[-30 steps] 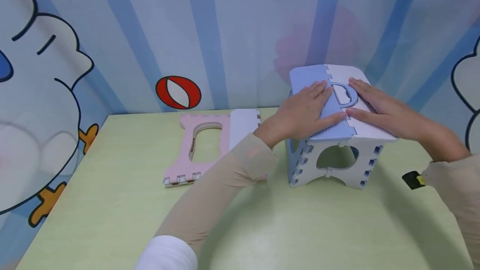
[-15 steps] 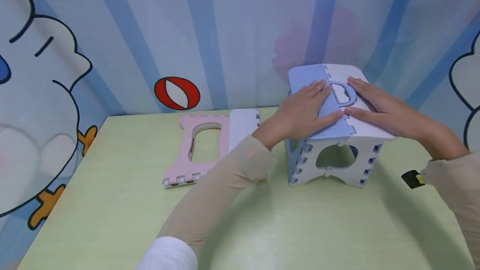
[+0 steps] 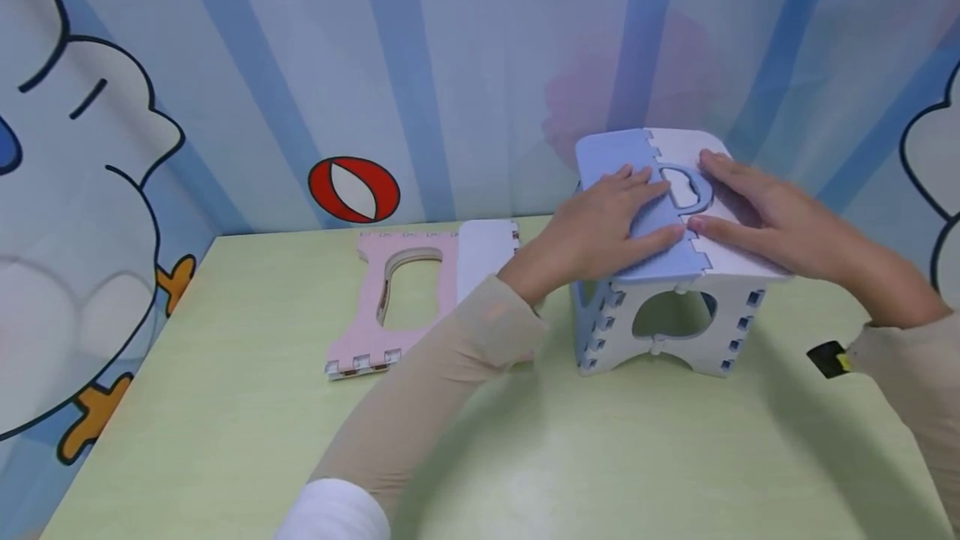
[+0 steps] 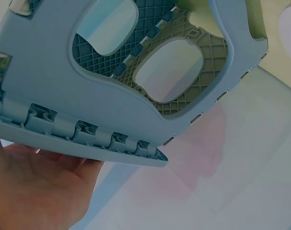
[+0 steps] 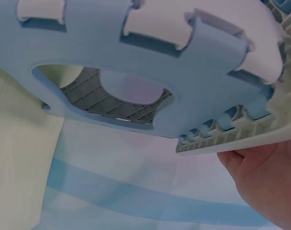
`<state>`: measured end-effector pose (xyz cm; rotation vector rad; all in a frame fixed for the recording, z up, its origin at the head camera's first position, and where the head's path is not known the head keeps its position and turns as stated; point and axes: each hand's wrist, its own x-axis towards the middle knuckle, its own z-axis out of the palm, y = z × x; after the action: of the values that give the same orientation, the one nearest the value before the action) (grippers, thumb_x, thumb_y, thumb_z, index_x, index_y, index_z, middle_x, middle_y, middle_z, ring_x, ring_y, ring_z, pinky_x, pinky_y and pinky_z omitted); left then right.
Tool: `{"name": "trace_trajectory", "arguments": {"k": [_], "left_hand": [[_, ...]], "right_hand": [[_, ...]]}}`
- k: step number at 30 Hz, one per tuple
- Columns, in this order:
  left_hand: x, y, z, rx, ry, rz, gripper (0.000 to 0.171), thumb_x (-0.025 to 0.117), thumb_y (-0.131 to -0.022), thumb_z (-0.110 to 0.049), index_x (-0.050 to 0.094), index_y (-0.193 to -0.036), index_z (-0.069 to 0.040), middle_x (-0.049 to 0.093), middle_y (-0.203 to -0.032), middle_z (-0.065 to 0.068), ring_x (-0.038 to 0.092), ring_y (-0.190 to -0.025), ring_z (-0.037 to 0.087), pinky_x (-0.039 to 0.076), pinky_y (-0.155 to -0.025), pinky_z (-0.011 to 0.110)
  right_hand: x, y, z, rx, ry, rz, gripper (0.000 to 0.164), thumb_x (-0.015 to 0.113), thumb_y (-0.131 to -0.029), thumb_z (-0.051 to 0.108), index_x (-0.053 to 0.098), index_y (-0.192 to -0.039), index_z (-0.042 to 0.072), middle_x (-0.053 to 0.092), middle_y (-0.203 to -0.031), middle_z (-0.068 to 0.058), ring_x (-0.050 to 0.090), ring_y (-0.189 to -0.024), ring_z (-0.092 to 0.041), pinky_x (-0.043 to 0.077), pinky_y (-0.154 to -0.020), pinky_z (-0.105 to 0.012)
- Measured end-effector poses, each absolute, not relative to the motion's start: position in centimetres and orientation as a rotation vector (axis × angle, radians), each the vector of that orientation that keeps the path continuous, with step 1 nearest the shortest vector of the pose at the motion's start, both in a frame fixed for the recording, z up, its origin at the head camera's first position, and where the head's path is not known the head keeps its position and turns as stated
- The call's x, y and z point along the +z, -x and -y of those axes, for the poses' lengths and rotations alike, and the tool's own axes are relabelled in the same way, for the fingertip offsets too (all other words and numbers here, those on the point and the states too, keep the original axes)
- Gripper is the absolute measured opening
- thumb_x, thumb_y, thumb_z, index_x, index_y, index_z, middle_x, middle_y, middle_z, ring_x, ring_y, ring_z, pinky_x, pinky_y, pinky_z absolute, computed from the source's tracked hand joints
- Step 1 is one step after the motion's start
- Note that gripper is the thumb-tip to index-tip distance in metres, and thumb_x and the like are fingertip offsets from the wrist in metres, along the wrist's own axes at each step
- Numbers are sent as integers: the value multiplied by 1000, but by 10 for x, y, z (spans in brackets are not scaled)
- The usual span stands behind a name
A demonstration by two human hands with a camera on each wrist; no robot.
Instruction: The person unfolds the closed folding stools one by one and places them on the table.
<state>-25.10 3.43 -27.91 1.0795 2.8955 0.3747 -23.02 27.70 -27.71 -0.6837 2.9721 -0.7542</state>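
Note:
A blue and white folding step stool (image 3: 667, 273) stands unfolded on the right of the table in the head view. My left hand (image 3: 600, 227) rests palm down on the blue half of its top, fingers fairly straight. On the white half lies my right hand (image 3: 780, 223), its fingers extended and slightly raised at the knuckles. Both thumbs nearly meet at the centre seam, just in front of the blue carry handle (image 3: 703, 190). In the left wrist view the left hand (image 4: 45, 187) shows against the seat's edge; the right wrist view has the right hand (image 5: 265, 177) likewise at the white edge.
Left of the stool, a pink and white folded stool (image 3: 360, 315) lies flat on the pale green table (image 3: 225, 407), partly covered by the left forearm. A printed curtain-like backdrop (image 3: 480, 90) rises behind the table. A black and yellow tag (image 3: 828, 359) sits by the right cuff.
The left fingers have lifted and spread a little, and the right hand has arched slightly at its knuckles. The standing stool has stayed in place.

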Motion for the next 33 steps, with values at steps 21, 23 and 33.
{"name": "trace_trajectory", "arguments": {"k": [21, 23, 33], "left_hand": [[-269, 211, 0, 284, -1266, -2954, 71, 32, -101, -65, 23, -160, -27, 20, -164, -1, 7, -151, 15, 5, -120, 27], [-269, 206, 5, 294, -1289, -2954, 71, 32, -101, -64, 23, -160, -26, 21, -163, -1, 7, -151, 15, 5, -119, 27], [-271, 180, 27, 388, -1427, -2974, 66, 38, -103, -58, 30, -158, -23, 31, -160, 1, 15, -149, 13, 7, -119, 25]], "right_hand": [[-267, 176, -247, -783, 949, -3137, 66, 68, -97, 24, 38, -155, 18, 39, -155, -16, 41, -134, -46, 35, -100, -70], [-268, 169, -243, -780, 1015, -3166, 67, 70, -95, 20, 40, -154, 18, 42, -153, -16, 47, -130, -46, 40, -96, -67], [-271, 142, -224, -801, 1437, -3248, 56, 68, -97, 25, 49, -148, 10, 54, -144, -13, 43, -50, 2, 37, -49, -14]]}}
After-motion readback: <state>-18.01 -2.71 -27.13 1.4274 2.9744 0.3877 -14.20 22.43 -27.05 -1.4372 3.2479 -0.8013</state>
